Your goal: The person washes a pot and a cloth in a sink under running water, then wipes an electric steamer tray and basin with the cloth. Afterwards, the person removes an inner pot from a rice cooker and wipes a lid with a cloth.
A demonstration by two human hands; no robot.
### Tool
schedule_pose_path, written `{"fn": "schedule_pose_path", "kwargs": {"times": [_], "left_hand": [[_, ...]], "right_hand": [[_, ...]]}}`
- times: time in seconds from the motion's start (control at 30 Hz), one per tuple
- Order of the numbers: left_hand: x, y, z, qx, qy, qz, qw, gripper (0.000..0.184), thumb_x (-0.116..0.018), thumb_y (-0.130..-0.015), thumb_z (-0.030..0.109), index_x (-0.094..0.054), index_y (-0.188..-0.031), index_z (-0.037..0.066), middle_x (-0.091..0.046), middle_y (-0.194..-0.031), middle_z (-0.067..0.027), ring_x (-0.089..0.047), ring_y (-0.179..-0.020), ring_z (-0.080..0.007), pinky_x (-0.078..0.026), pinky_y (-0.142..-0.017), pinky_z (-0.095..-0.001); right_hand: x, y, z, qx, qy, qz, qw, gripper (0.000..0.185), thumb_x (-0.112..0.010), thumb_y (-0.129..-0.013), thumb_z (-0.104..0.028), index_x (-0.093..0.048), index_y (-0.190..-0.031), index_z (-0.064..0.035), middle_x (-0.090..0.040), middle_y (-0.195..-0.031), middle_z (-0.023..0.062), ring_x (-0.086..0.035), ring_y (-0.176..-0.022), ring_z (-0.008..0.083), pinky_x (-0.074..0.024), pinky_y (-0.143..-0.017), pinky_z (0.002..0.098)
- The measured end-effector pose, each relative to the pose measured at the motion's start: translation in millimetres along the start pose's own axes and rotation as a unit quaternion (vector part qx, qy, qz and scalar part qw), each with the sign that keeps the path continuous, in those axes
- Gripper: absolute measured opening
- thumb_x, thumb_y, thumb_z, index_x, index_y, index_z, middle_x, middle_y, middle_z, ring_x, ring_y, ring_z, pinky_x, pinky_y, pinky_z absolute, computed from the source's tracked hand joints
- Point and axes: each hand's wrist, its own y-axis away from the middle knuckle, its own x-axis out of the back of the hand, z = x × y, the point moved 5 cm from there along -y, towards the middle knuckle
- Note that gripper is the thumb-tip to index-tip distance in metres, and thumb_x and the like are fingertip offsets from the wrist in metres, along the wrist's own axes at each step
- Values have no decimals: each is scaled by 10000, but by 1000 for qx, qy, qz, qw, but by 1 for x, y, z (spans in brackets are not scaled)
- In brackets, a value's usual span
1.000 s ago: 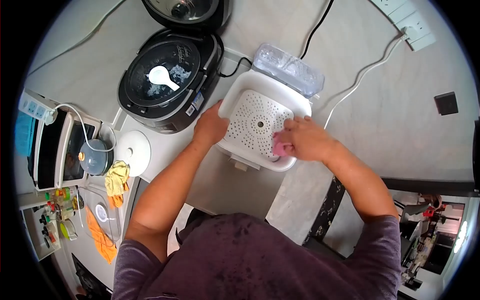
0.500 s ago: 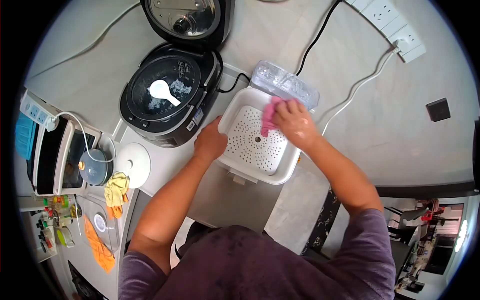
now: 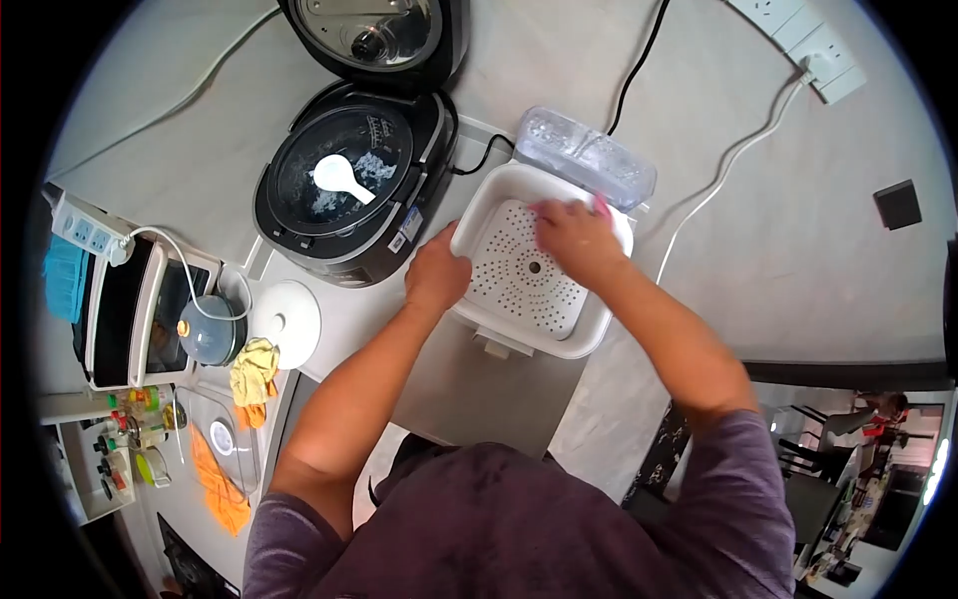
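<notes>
A white square tub (image 3: 589,344) with a perforated bottom sits on the grey counter in front of me. My left hand (image 3: 437,272) is closed around its left rim. Inside, near the far right wall, my right hand (image 3: 576,240) presses a pink cloth (image 3: 603,208), most of which is hidden under the fingers. Behind the tub stands a clear plastic water tank (image 3: 587,158). To the left is an open black rice cooker (image 3: 344,262) with a white rice paddle (image 3: 341,179) lying in its pot among rice remains.
A round white lid (image 3: 299,324), a yellow cloth (image 3: 254,370), a grey kettle (image 3: 210,329) and a toaster oven (image 3: 165,314) occupy the left side. An orange cloth (image 3: 220,486) lies lower left. A white cable (image 3: 723,175) hangs from the wall sockets (image 3: 813,50) on the right.
My right hand has shifted the pink cloth a little along the far inner side of the tub, now covering more of it. My left hand keeps its hold; the whole view has shifted slightly.
</notes>
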Motion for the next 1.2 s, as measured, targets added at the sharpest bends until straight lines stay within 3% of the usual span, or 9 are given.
{"fn": "schedule_pose_path", "kwargs": {"times": [0.13, 0.2, 0.37, 0.5, 0.67, 0.83, 0.93, 1.0, 1.2], "left_hand": [[0, 2, 2, 13, 7, 5, 1000, 616, -548, -800, 128, -558, -1411, 212, -697, -1176, -181, -658, -1081, -391, -511, -955, -452], [-2, 0, -1, 16, -3, 10, 1000, 617, -548, -800, 126, -559, -1409, 226, -696, -1173, -181, -657, -1081, -391, -511, -953, -449], [11, 10, 21, 15, 6, 14, 1000, 527, -586, -802, 144, -622, -1326, 167, -708, -1094, -212, -674, -1022, -393, -526, -904, -437], [8, 9, 18, -3, -4, 10, 1000, 486, -603, -808, 152, -636, -1292, 180, -713, -1060, -207, -669, -1004, -409, -524, -890, -457], [10, 12, 21, -33, -61, 66, 995, 550, -607, -815, 121, -582, -1361, 173, -672, -1209, -167, -635, -1114, -384, -499, -954, -455], [28, 50, 95, -381, -275, 242, 849, 448, -700, -796, 76, -628, -1238, 51, -663, -1210, -94, -588, -1152, -325, -488, -971, -420], [-1, 50, 110, -513, -233, 23, 826, 346, -663, -803, 26, -676, -1146, 68, -675, -1172, -70, -610, -1100, -294, -503, -935, -400], [-36, 46, 106, -486, -167, -101, 852, 316, -642, -842, 37, -693, -1141, 128, -671, -1122, -45, -637, -1047, -258, -526, -874, -407], [-78, 37, 112, -312, -331, -194, 869, 463, -701, -885, 231, -592, -1332, 180, -584, -1326, -92, -658, -1060, -320, -547, -878, -424]], "right_hand": [[-3, 38, 5, -42, -26, -87, 995, 204, -634, -871, -205, -725, -1009, -85, -607, -1197, 125, -621, -1003, 319, -526, -889, 494], [8, 24, -24, -52, -79, -321, 942, 237, -613, -854, -230, -730, -977, -63, -614, -1155, 188, -632, -958, 344, -543, -814, 458], [-31, 2, -68, -16, -507, -36, 861, 165, -660, -814, -140, -679, -967, -82, -600, -1078, 145, -582, -1091, 333, -482, -941, 389], [-21, -22, -35, 82, -204, 68, 973, 352, -807, -699, -225, -659, -1007, -144, -577, -1154, 98, -556, -1124, 304, -451, -940, 445], [-32, 25, 12, -112, -179, -1, 977, 289, -794, -705, -130, -667, -954, -58, -583, -1100, 132, -613, -997, 336, -510, -884, 409], [79, 97, 29, -188, -393, 275, 857, 292, -664, -735, 55, -673, -1017, -19, -628, -1135, 159, -640, -993, 301, -536, -836, 359], [91, 160, 38, -286, -485, 348, 750, 378, -616, -755, 133, -657, -1105, -4, -637, -1172, 99, -641, -986, 194, -520, -795, 281], [82, 192, 32, -363, -649, 344, 573, 391, -609, -766, 150, -642, -1126, 3, -630, -1166, 61, -627, -988, 138, -504, -753, 241], [98, 245, 22, -354, -642, 408, 544, 420, -537, -794, 174, -628, -1164, -3, -603, -1246, 47, -601, -979, 101, -461, -659, 198]]}}
